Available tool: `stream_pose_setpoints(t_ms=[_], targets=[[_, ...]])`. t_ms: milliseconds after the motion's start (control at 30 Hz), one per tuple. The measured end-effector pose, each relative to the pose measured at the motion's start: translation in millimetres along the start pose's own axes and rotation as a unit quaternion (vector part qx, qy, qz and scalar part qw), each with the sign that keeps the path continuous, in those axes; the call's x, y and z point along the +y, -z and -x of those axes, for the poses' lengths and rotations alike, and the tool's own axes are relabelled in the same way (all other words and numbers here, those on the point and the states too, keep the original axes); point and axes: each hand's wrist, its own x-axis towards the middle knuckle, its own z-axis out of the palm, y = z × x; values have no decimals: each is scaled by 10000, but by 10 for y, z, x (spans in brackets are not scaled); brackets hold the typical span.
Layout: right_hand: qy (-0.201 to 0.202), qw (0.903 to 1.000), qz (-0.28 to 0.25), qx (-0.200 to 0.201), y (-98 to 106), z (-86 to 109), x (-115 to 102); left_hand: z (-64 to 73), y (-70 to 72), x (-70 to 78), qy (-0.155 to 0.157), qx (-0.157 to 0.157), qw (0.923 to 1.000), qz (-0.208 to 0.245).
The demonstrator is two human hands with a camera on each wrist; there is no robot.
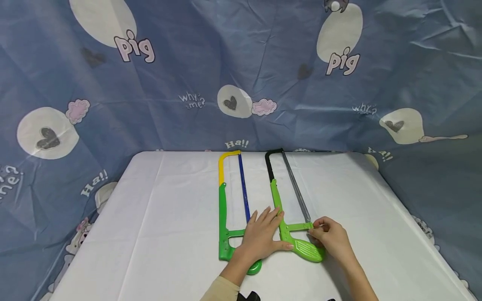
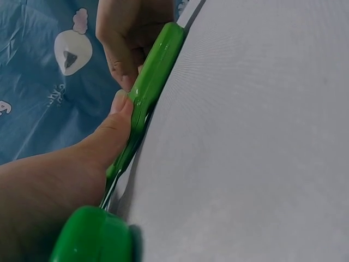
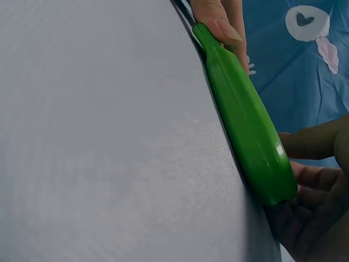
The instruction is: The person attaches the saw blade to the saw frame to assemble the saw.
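Two hacksaws lie side by side on the white table. The lime-green hacksaw [image 1: 276, 196] has a black front bow and a grey blade [image 1: 295, 184]. My left hand [image 1: 260, 236] rests on its frame with fingers spread, the thumb by the handle [image 1: 308, 251]. At the handle end of the blade, my right hand [image 1: 333, 240] pinches the end of the green crossbar; the small part between its fingertips is hidden. Left of it lies the darker green hacksaw [image 1: 223, 213], with a yellow bow and a blue blade [image 1: 244, 188], partly under my left hand and wrist.
The white cloth-covered table [image 1: 169, 234] extends to both sides of the saws. A blue printed curtain [image 1: 180, 75] hangs behind and around its edges. Small black objects [image 1: 248, 297] show at the bottom edge of the head view.
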Motion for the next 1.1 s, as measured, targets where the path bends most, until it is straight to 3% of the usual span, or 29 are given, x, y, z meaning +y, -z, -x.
stream_pose_setpoints(t_ms=[100, 300, 500, 733, 900, 1100], targets=[[203, 9986, 458, 141, 2, 22, -24, -5, 7, 4, 4, 0, 10000, -13], [415, 9950, 878, 225, 10, 37, -82, -8, 41, 7, 62, -32, 9999, 83], [525, 9917, 1110, 377, -4, 17, -90, -8, 88, 17, 43, -3, 9996, 275], [998, 9851, 1205, 717, -43, 19, -124, -9, 119, 24, 106, 71, 9989, 443], [1370, 9790, 1246, 855, -76, -1, -169, -10, 117, 6, 126, 404, 9971, 633], [1739, 9722, 1407, 692, -116, -40, -196, -26, 142, -64, 147, 963, 9939, 522]])
